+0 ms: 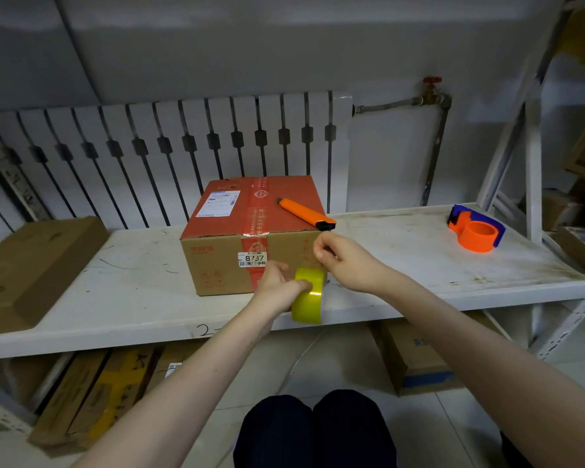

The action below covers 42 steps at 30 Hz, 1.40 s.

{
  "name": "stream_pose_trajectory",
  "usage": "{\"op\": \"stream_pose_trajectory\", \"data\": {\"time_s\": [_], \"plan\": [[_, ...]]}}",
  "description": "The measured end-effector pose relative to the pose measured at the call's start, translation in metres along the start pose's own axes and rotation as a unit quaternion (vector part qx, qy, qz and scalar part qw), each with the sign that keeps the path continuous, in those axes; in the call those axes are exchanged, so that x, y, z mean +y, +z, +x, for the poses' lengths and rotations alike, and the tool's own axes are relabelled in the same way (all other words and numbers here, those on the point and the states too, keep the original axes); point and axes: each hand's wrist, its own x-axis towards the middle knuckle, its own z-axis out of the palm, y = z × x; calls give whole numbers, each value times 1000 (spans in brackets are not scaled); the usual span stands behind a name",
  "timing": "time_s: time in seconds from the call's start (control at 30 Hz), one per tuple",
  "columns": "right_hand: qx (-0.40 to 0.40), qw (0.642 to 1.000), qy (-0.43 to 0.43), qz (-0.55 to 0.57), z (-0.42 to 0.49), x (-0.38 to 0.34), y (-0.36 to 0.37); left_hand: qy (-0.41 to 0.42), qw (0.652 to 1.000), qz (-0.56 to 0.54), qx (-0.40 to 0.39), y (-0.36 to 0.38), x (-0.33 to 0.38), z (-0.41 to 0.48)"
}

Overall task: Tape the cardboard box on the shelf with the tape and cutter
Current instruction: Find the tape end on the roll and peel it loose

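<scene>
A cardboard box (223, 265) with a red top and a red tape band stands on the white shelf (402, 261). An orange cutter (304, 213) lies on the box's top near its right edge. My left hand (277, 285) grips a yellow tape roll (308, 295) in front of the box's lower right corner. Just above the roll, my right hand (338, 261) pinches the tape's loose end against the box's front right edge.
A flat brown carton (31, 268) lies at the shelf's left end. An orange and blue tape dispenser (476, 233) sits at the right end, near the rack's upright (534, 170). Several boxes lie on the floor below. A radiator (169, 153) lines the wall behind.
</scene>
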Motion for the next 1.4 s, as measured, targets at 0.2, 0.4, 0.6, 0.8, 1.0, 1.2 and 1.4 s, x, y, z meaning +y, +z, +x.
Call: {"op": "stream_pose_trajectory", "data": {"time_s": [0.2,0.4,0.6,0.8,1.0,1.2,1.4], "plan": [[-17,999,3,50,1,5,8,39,998,-33,-28,-6,10,-5],[-11,997,21,72,-4,8,3,95,990,-98,18,-10,6,0],[-18,994,12,108,-8,10,2,84,993,-83,-19,-13,17,0],[-21,988,12,155,-12,6,0,101,993,-53,-18,-12,12,0],[3,987,2,159,-17,7,-1,110,990,-78,-31,-9,13,-4],[99,992,23,78,-14,4,1,107,989,-104,-10,-6,19,-6],[129,980,67,137,-6,1,3,95,989,-110,-10,-7,30,-10]]}}
